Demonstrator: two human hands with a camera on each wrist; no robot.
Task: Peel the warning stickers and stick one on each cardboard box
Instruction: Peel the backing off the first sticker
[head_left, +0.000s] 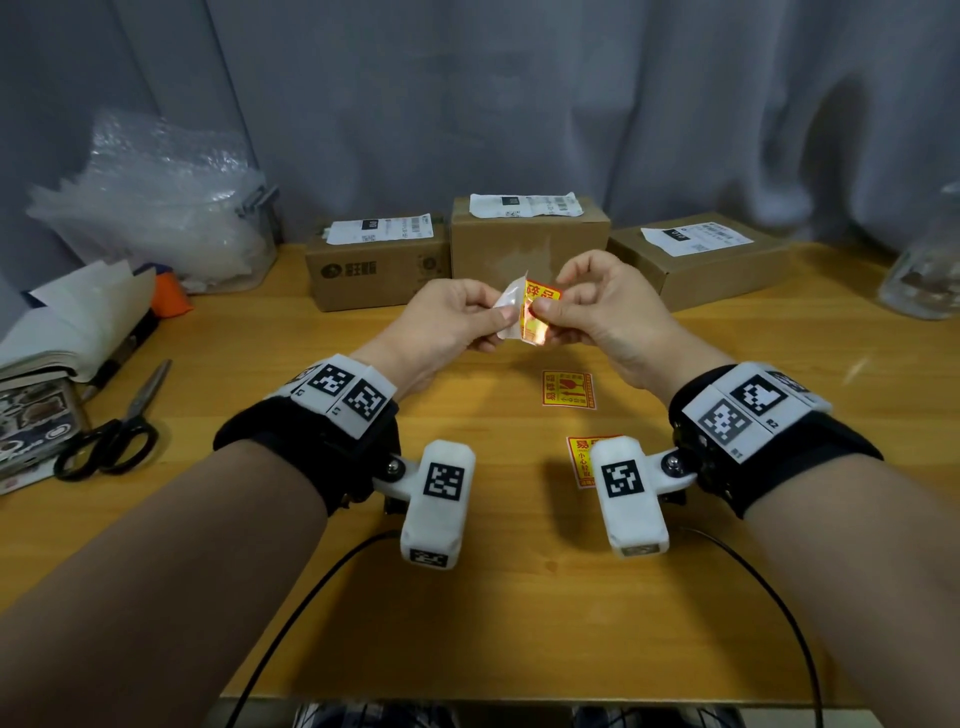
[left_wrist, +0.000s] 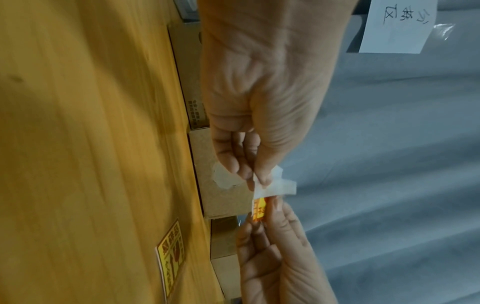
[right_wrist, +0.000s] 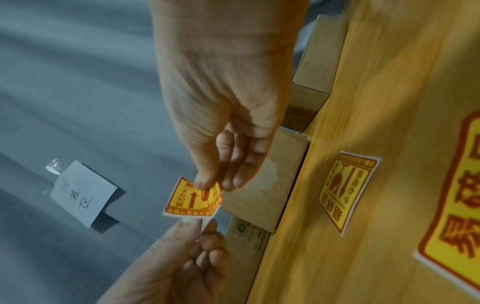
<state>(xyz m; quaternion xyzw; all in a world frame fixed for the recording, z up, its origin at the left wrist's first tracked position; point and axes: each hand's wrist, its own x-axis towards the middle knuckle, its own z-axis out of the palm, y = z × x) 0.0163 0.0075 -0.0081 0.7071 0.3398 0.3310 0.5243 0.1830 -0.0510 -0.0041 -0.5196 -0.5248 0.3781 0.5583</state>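
Both hands are raised above the table in front of three cardboard boxes: left box, taller middle box, right box. My right hand pinches a yellow-and-red warning sticker. My left hand pinches its white backing paper, which is partly pulled away from the sticker. Two more warning stickers lie flat on the table: one under the hands, another half hidden behind the right wrist camera.
Black-handled scissors and a pile of books and papers lie at the left. Bubble wrap fills a bin at the back left. A glass jar stands at the far right. A grey curtain hangs behind.
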